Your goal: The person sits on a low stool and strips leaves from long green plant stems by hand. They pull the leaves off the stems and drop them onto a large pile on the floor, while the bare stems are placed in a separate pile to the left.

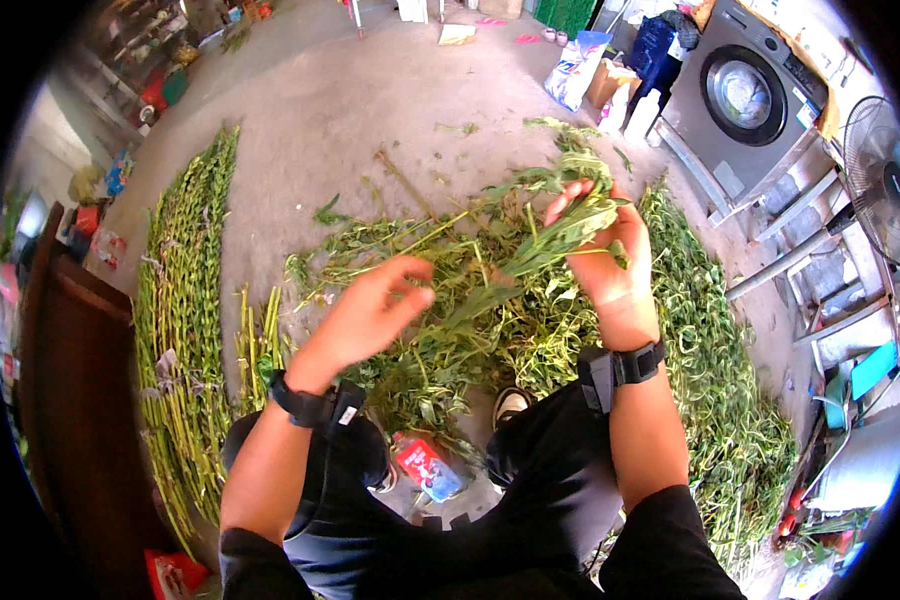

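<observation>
My right hand (607, 244) is closed around a leafy green plant stem (547, 251), whose leaves spread over its palm and trail down to the left. My left hand (386, 311) is to the left of that stem, fingers curled and parted, with nothing seen between them. Under both hands lies a heap of leafy stems (450, 360) on the concrete floor. A long row of stripped-looking green stalks (187, 300) lies on the left, with a shorter bunch of stalks (259, 345) beside it. A band of loose leaves (712, 360) runs along the right.
A bottle with a red and blue label (429, 469) lies between my feet. Dark wooden furniture (82, 375) stands at the left. At the right are a washing machine (742, 97) on a stand, an electric fan (881, 180) and metal frames. Bags and bottles stand near the machine.
</observation>
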Motion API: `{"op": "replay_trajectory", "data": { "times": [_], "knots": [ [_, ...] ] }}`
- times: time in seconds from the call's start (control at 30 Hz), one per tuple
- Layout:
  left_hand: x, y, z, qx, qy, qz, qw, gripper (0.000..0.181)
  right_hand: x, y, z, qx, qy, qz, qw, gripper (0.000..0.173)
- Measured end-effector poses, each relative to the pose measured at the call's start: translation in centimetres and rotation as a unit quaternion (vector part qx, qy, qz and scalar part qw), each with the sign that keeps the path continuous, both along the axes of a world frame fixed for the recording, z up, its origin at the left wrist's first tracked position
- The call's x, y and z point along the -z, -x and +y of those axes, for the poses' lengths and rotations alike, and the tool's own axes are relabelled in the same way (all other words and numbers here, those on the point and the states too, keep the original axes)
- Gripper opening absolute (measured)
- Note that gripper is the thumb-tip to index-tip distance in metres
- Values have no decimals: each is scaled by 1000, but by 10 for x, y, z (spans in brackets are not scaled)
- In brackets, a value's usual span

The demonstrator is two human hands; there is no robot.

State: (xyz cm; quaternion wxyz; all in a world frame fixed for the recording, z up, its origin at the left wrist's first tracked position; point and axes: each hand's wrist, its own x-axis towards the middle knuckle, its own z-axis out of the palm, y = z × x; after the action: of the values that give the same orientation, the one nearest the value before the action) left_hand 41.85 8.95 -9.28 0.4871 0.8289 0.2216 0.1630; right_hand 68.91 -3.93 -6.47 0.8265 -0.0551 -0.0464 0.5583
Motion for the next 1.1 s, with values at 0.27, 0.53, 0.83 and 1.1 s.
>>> {"op": "replay_trajectory", "data": {
  "times": [0.27,0.53,0.83,1.1],
  "knots": [
    [30,-1,-28,-6,-289,67,955,24,3,-3,4,32,14,14,999,27],
    [52,-3,-22,11,-273,44,961,14,10,-1,-3,29,-15,-55,998,26],
    [73,29,19,-40,-229,78,970,11,31,-57,-27,111,-76,17,991,23],
    [61,10,-16,35,-182,-44,982,42,22,-29,-25,25,-90,4,996,27]
  ]
}}
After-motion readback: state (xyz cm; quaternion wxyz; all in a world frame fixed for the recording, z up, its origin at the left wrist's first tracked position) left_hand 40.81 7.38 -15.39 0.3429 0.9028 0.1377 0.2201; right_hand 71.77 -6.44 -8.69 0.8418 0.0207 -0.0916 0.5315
